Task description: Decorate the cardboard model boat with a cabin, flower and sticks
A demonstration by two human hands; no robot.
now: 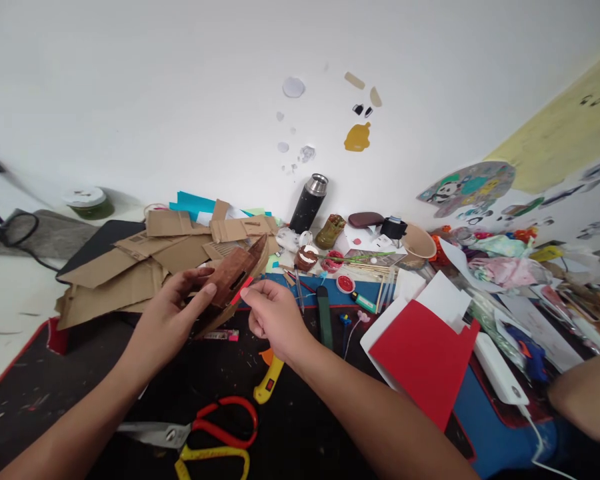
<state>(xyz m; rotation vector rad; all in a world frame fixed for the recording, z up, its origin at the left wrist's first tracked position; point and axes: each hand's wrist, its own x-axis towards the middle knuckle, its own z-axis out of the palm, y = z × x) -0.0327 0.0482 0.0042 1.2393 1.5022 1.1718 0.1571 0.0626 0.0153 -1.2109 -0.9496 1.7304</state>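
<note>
We see the brown, boat-shaped, cardboard-like model above the black mat, gripped by the left hand; the right hand pinches a narrow bright-red strip at its side. Nearer us lie steel scissors with red-and-yellow handles.

My left fingers hold a brown model, tilted above the black mat; my right fingers pinch a red strip at its side. Scissors and a yellow cutter lie nearer me. Cardboard is heaped to the left, red card lies to the right, and a flask stands near the wall.
</note>
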